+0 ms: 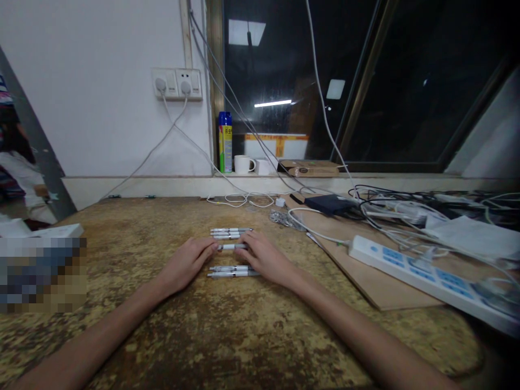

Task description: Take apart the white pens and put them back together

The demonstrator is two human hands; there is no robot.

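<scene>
Between my two hands lies a white and grey pen (228, 247), sideways to me. My left hand (187, 264) pinches its left end with the fingertips. My right hand (260, 257) has its fingers closed round the right end, which they cover. Just beyond, a pair of similar pens (226, 233) rests side by side on the worn wooden table (179, 346). Nearer to me is another group of pens (229, 271), its right ends partly under my right hand.
A white power strip (410, 273) and a brown board (382, 295) occupy the right side, with tangled cables (390, 216) behind. At the back are a crumpled clear plastic bag (284, 219) and a dark flat box (330, 205). A white box (60, 232) stands left.
</scene>
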